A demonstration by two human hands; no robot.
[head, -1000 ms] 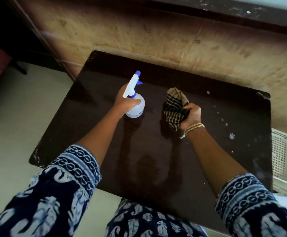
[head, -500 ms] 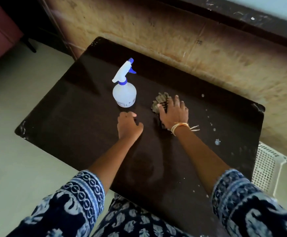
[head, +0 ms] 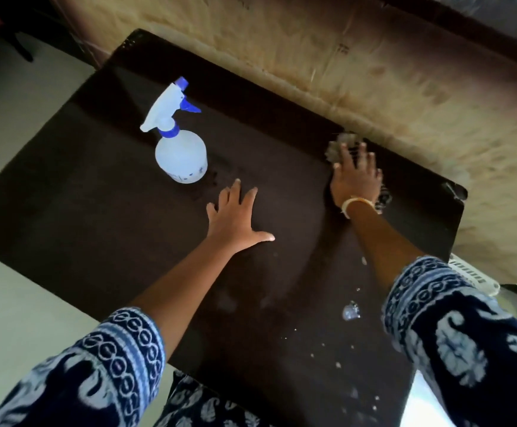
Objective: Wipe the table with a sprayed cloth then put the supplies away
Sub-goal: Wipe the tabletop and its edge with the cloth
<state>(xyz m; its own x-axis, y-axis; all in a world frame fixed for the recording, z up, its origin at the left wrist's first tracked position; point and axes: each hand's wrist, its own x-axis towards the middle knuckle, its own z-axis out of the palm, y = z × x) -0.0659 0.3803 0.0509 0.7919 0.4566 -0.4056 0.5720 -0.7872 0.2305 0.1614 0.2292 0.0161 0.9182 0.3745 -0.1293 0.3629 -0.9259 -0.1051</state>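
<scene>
Dark table [head: 97,186] runs diagonally; its far long edge sits against a tan wall [head: 374,75], its near edge overhangs pale floor [head: 19,303] on the left. Broad bare surface lies between the spray bottle [head: 180,158] and the near edge; white specks and a small puddle [head: 351,312] mark the right side. Left hand [head: 235,220] lies flat on the tabletop, palm down, fingers straight and spread, thumb out to the right, holding nothing. Bottle stands upright just beyond its fingertips, apart from them. Right hand [head: 355,177] is stretched to the far edge, fingers straight, slightly fanned, pressing down on the cloth [head: 340,146] (blurred). Cloth shows past the fingertips and beside the wrist. White basket [head: 472,275] sits off the right edge.
</scene>
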